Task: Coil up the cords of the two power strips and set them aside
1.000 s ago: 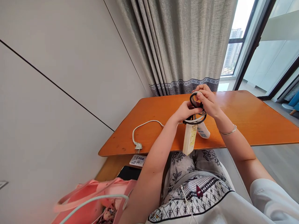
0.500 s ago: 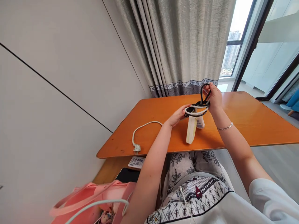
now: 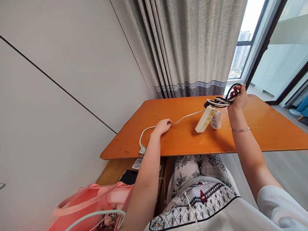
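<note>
Fingers of the right hand [image 3: 237, 98] curl shut around a bundle of coiled cords [image 3: 222, 100] — black and white loops — held above the orange table [image 3: 264, 128]. Two white power strips [image 3: 209, 118] dangle from the bundle, just over the tabletop. Left hand [image 3: 163, 126] rests on the table, fingers pinching the loose white cord [image 3: 187, 116] that ends in a plug [image 3: 142, 149] near the table's edge.
</note>
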`<state>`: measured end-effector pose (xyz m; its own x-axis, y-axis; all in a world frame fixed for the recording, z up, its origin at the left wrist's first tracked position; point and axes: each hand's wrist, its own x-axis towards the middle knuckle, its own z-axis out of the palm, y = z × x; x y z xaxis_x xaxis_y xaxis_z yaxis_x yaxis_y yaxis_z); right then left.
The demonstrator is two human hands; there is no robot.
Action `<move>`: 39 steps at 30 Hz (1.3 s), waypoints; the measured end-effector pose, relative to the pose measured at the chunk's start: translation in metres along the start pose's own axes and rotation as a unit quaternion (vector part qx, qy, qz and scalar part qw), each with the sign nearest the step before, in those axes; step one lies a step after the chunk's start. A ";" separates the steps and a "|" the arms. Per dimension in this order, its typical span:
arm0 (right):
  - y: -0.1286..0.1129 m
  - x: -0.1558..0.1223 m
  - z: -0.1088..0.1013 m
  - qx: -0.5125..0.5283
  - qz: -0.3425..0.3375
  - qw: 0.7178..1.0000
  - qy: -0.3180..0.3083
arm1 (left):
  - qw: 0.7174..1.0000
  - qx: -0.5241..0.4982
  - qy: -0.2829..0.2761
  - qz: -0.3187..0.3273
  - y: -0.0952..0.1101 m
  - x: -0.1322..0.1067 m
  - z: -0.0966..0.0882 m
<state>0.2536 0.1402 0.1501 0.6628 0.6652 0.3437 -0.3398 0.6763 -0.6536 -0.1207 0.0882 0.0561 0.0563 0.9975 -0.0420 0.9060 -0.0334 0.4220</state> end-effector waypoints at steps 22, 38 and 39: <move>-0.067 -0.079 0.019 -0.071 -0.046 0.939 -0.334 | 0.918 -0.221 0.308 0.117 0.060 0.009 -0.054; -0.074 -0.109 0.060 -0.189 -0.210 0.858 -0.429 | 0.769 -0.519 0.100 0.359 0.144 -0.051 -0.049; -0.071 -0.107 0.061 -0.179 -0.191 0.878 -0.401 | 0.764 -0.528 0.049 0.369 0.140 -0.050 -0.042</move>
<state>0.1660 0.0406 0.2013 -0.0497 0.5166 0.8548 0.1315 0.8518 -0.5071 -0.0143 0.0364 0.1552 0.3095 0.7330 0.6057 -0.2022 -0.5717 0.7951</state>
